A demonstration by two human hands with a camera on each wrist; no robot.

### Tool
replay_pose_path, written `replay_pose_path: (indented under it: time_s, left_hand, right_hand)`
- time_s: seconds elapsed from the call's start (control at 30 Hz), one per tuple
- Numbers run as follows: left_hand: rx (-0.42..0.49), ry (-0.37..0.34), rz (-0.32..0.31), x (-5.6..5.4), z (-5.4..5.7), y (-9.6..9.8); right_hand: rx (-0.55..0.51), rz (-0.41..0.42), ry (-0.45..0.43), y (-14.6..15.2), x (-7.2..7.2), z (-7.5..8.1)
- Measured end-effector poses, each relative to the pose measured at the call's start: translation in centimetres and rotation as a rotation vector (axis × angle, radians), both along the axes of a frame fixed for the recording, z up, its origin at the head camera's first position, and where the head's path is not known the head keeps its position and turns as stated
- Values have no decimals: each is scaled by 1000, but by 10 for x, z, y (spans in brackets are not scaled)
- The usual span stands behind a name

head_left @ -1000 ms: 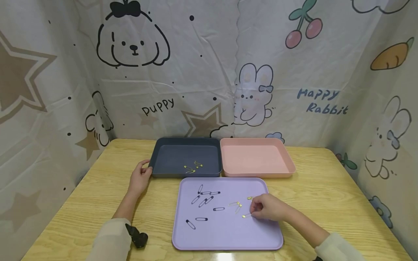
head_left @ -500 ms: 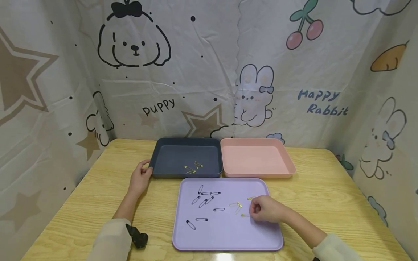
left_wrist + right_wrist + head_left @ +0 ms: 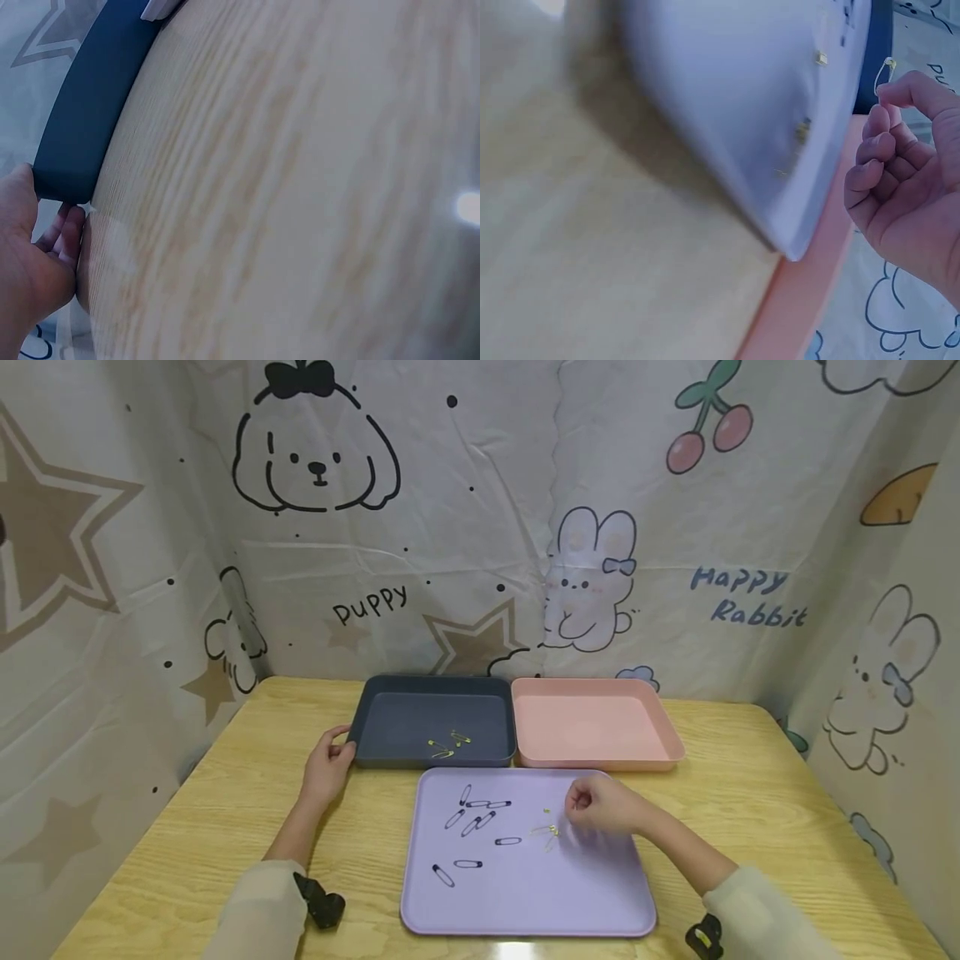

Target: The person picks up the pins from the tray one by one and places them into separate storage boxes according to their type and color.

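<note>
Between thumb and index finger my right hand (image 3: 600,803) pinches a gold safety pin (image 3: 885,73), plain in the right wrist view. That hand is over the right part of the lilac tray (image 3: 525,902). Several gold safety pins (image 3: 553,832) lie just left of it. Farther left on the same tray are several black safety pins (image 3: 507,841). My left hand (image 3: 326,768) holds the front left corner of the dark blue tray (image 3: 405,718), its thumb and fingers against the wall (image 3: 90,97). Several gold safety pins (image 3: 442,748) lie inside that tray.
A pink tray (image 3: 596,722) stands against the dark blue tray's right side, behind the lilac one. All three are on a wooden table (image 3: 360,860). A printed curtain (image 3: 480,527) hangs around the back and sides.
My right hand has taken a gold safety pin off the lilac tray and moved up toward the tray's back edge. My left hand stays at the dark blue tray's corner.
</note>
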State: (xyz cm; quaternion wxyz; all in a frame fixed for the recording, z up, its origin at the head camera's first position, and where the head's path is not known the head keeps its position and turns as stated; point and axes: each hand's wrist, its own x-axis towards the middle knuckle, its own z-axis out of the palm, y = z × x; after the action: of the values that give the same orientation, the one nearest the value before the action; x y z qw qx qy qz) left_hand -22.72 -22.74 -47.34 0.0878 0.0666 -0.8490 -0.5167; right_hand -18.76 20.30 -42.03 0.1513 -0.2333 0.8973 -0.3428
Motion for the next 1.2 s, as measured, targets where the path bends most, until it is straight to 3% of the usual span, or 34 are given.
replay_pose_path:
  time_s: [0.23, 0.6, 0.93, 1.2]
  left_hand:
    - [-14, -63, 7, -5, -2, 0]
    - [-10, -48, 5, -7, -2, 1]
    - [-17, -53, 16, -6, -2, 0]
    - [-14, -63, 20, -4, 0, 0]
  right_hand:
    - [-17, -63, 33, -14, -28, 18]
    - [-49, -103, 61, -44, -61, 27]
    - [-67, -173, 1, -68, -83, 26]
    - [-80, -224, 6, -82, -97, 20]
